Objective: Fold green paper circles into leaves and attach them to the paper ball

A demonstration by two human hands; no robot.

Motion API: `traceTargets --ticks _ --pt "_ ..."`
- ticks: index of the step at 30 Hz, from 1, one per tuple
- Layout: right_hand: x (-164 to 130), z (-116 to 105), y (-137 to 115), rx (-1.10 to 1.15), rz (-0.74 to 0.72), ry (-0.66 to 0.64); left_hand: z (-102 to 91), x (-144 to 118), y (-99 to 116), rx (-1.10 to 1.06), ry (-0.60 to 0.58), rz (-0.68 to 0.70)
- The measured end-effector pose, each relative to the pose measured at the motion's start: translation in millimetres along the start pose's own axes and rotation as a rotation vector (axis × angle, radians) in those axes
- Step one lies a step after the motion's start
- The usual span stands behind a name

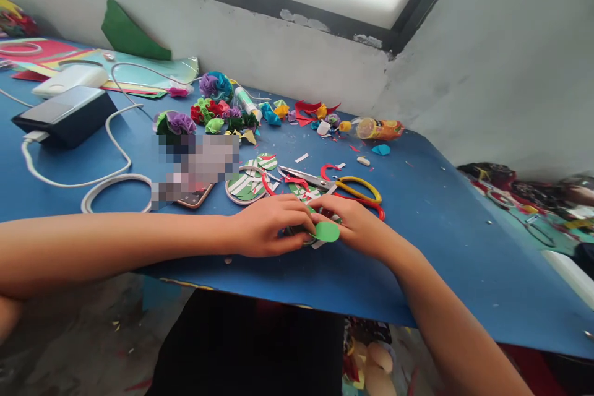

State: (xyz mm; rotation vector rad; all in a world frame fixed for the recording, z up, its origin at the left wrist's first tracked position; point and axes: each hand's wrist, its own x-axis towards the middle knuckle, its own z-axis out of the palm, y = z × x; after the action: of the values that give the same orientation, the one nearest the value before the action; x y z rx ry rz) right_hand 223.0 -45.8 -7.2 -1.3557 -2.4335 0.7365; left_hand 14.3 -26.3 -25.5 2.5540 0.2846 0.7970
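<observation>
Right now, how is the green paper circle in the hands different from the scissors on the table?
The green paper circle is flat, plain and pinched between the left hand and right hand. The scissors are long, metal-bladed with yellow and red handles, lying untouched just behind the hands. Both are over the blue table.

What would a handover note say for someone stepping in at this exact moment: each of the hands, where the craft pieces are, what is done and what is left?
Left hand: resting on the blue table, fingers closed around the green paper disc.
Right hand: pinching the same disc from the other side.
Things: scissors lie just behind the hands; a stack of green-and-white striped paper circles sits to the left of them; finished paper flowers are grouped farther back.
Done: several flowers made, circles cut.
Left: the disc in hand is flat, not yet shaped.
</observation>
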Motion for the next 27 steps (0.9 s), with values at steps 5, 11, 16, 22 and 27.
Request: traceTargets --ticks 5,11,16,22,27 --pt "0.3 1.3 1.6 -0.002 -0.004 0.006 1.7 0.0 -2.6 0.038 -0.005 0.032" --pt "1.9 3.0 3.3 0.003 0.002 -0.007 3.0 -1.6 -3.6 0.048 -0.017 0.028" --pt "2.0 2.3 1.9 0.003 -0.010 -0.001 1.9 -0.6 -3.4 0.051 -0.022 0.032" --pt "1.7 1.3 0.3 -0.003 -0.010 -0.005 1.0 -0.5 -2.6 0.030 -0.015 0.030" --pt "2.0 3.3 1.7 0.023 -0.039 0.007 2.1 -0.9 -3.7 -0.070 0.032 -0.013"
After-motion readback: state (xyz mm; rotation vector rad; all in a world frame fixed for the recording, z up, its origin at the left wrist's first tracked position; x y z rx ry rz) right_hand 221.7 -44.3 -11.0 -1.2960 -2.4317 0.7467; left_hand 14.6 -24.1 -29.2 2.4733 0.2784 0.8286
